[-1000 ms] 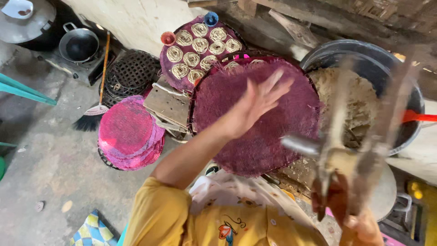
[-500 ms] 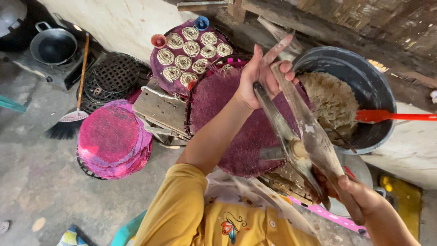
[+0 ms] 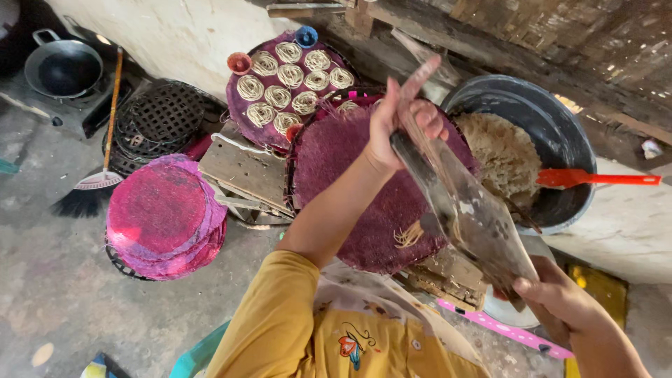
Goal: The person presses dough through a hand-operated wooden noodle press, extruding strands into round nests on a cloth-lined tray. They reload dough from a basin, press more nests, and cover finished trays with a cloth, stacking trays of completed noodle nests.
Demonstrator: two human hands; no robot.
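Grey concrete floor (image 3: pixel 49 280), as I see it from above.
On it I make out a stack of round magenta woven mats (image 3: pixel 164 217), a black wire basket (image 3: pixel 157 119), a straw-headed broom (image 3: pixel 94 185) and a dark metal wok (image 3: pixel 63 66).

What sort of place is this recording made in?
Probably a small home food workshop, floor-level and rough. Round woven mats lie stacked, one tray carries coiled noodle nests, a black tub holds pale stringy dough, and a wok sits by the wall.
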